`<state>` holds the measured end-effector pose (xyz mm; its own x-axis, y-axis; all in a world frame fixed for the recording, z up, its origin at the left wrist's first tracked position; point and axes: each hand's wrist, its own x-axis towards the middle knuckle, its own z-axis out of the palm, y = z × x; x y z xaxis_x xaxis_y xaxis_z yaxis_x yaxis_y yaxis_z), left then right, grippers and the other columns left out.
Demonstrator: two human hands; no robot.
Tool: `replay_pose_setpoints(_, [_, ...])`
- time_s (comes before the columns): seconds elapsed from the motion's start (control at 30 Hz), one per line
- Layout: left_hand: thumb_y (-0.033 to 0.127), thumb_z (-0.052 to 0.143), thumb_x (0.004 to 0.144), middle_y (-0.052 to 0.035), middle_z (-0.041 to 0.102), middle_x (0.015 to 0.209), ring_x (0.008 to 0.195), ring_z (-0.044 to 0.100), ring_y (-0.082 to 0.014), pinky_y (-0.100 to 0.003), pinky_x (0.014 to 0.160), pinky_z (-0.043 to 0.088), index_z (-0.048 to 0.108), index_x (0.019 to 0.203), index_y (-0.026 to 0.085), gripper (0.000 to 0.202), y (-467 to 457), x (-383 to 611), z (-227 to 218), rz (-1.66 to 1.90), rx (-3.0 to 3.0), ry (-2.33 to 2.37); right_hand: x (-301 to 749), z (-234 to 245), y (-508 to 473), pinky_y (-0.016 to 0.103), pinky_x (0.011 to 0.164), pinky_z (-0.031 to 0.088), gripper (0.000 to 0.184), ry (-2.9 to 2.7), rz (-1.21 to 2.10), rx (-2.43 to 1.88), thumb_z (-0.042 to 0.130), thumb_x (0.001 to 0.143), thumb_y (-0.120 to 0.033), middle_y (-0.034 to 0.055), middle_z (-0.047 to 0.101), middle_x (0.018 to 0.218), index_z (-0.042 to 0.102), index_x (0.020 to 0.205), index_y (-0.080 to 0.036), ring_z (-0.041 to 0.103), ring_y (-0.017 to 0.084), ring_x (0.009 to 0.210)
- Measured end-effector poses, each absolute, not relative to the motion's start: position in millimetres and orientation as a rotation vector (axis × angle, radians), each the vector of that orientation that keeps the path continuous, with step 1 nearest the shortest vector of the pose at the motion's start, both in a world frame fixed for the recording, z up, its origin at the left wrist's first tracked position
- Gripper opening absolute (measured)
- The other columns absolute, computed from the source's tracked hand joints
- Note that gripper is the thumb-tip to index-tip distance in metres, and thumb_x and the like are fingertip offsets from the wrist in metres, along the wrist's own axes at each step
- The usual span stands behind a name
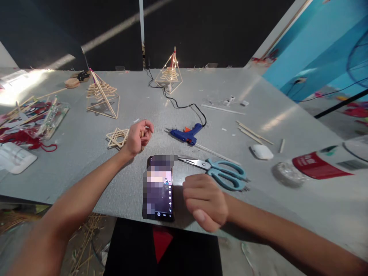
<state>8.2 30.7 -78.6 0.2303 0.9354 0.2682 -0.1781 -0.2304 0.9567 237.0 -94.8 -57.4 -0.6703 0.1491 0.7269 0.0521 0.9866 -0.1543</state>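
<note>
My left hand point(140, 136) is curled over the right side of a flat star of wooden sticks point(116, 138); wood shows between its bent fingers, and the palm hides part of the star. My right hand point(205, 201) forms a loose fist near the front edge, with nothing sticking out of it. Between the hands lies a phone point(158, 191) with its screen lit and partly blurred. Scissors with light blue handles point(225, 172) lie just beyond my right fist, blades towards the phone. Farther back rests a blue hot glue gun point(186, 135), a glue stick behind it.
Two stick pyramids stand at the back: one point(103, 94) on the left, another with small lights point(170, 73) by the wall. Packets and red yarn point(34, 142) crowd the left. At right are loose sticks point(254, 132), a white case point(261, 151) and a lying bottle point(322, 165).
</note>
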Motion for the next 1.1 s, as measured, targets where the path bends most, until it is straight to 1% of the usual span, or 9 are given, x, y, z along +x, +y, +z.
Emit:
replay_pose_setpoints(0.07, [0.044, 0.047, 0.079, 0.0107, 0.023, 0.043, 0.039, 0.014, -0.0089, -0.020, 0.040, 0.015, 0.051, 0.075, 0.021, 0.024, 31, 9, -79, 1.240, 1.360, 0.792, 233, -81, -81, 0.034, 0.047, 0.027, 0.049, -2.235, 0.267, -0.074, 0.020, 0.105, -0.023, -0.0034, 0.035, 0.051, 0.034, 0.058, -0.026, 0.030, 0.015, 0.047])
replay_pose_setpoints(0.13, [0.048, 0.045, 0.081, 0.0104, 0.023, 0.043, 0.039, 0.012, -0.0091, -0.020, 0.039, 0.015, 0.050, 0.075, 0.021, 0.028, 31, 9, -79, 1.202, 1.347, 0.807, 232, -96, -76, 0.034, 0.047, 0.025, 0.042, -2.214, 0.329, -0.025, 0.028, 0.100, -0.020, -0.0039, 0.035, 0.052, 0.036, 0.060, -0.026, 0.029, 0.016, 0.048])
replay_pose_setpoints(0.27, [0.048, 0.046, 0.082, 0.0091, 0.025, 0.046, 0.041, 0.014, -0.0089, -0.020, 0.040, 0.015, 0.052, 0.075, 0.020, 0.029, 29, 10, -80, 1.150, 1.384, 0.809, 236, -107, -80, 0.035, 0.048, 0.023, 0.035, -2.245, 0.377, -0.006, 0.037, 0.094, -0.019, -0.0044, 0.034, 0.053, 0.037, 0.059, -0.026, 0.027, 0.016, 0.049])
replay_pose_setpoints(0.47, [0.047, 0.048, 0.082, 0.0093, 0.026, 0.046, 0.040, 0.015, -0.0087, -0.020, 0.041, 0.017, 0.051, 0.078, 0.021, 0.027, 32, 9, -77, 1.181, 1.341, 0.794, 239, -106, -81, 0.035, 0.048, 0.024, 0.034, -2.271, 0.384, -0.028, 0.039, 0.092, -0.018, -0.0043, 0.036, 0.054, 0.038, 0.059, -0.026, 0.027, 0.016, 0.050])
replay_pose_setpoints(0.6, [0.038, 0.050, 0.081, 0.0094, 0.028, 0.045, 0.039, 0.015, -0.0087, -0.020, 0.040, 0.016, 0.051, 0.082, 0.021, 0.017, 33, 9, -74, 1.231, 1.303, 0.777, 239, -105, -79, 0.035, 0.048, 0.024, 0.033, -2.269, 0.396, -0.035, 0.041, 0.090, -0.017, -0.0046, 0.036, 0.053, 0.036, 0.059, -0.026, 0.029, 0.016, 0.050])
replay_pose_setpoints(0.67, [0.036, 0.050, 0.082, 0.0096, 0.027, 0.046, 0.038, 0.014, -0.0082, -0.020, 0.040, 0.016, 0.052, 0.082, 0.020, 0.016, 33, 8, -73, 1.248, 1.289, 0.772, 239, -105, -79, 0.035, 0.048, 0.024, 0.033, -2.273, 0.396, -0.031, 0.041, 0.090, -0.016, -0.0047, 0.037, 0.053, 0.036, 0.059, -0.026, 0.030, 0.016, 0.049])
replay_pose_setpoints(0.83, [0.039, 0.050, 0.084, 0.0097, 0.020, 0.047, 0.039, 0.012, -0.0076, -0.019, 0.041, 0.015, 0.051, 0.077, 0.020, 0.020, 31, 9, -74, 1.224, 1.286, 0.783, 239, -105, -80, 0.035, 0.049, 0.026, 0.033, -2.278, 0.382, -0.043, 0.041, 0.091, -0.015, -0.0044, 0.038, 0.053, 0.037, 0.060, -0.026, 0.030, 0.016, 0.050])
replay_pose_setpoints(0.97, [0.040, 0.048, 0.087, 0.0092, 0.019, 0.047, 0.040, 0.013, -0.0079, -0.020, 0.042, 0.016, 0.050, 0.074, 0.020, 0.025, 30, 10, -74, 1.206, 1.281, 0.830, 239, -106, -80, 0.035, 0.049, 0.026, 0.034, -2.286, 0.371, -0.046, 0.040, 0.091, -0.016, -0.0045, 0.037, 0.053, 0.036, 0.059, -0.026, 0.029, 0.016, 0.050])
replay_pose_setpoints(1.1, [0.040, 0.048, 0.084, 0.0091, 0.019, 0.047, 0.040, 0.012, -0.0080, -0.020, 0.042, 0.015, 0.051, 0.073, 0.020, 0.023, 30, 10, -74, 1.205, 1.304, 0.802, 239, -106, -80, 0.035, 0.050, 0.026, 0.034, -2.302, 0.370, -0.051, 0.040, 0.091, -0.016, -0.0043, 0.037, 0.053, 0.036, 0.059, -0.026, 0.029, 0.016, 0.050])
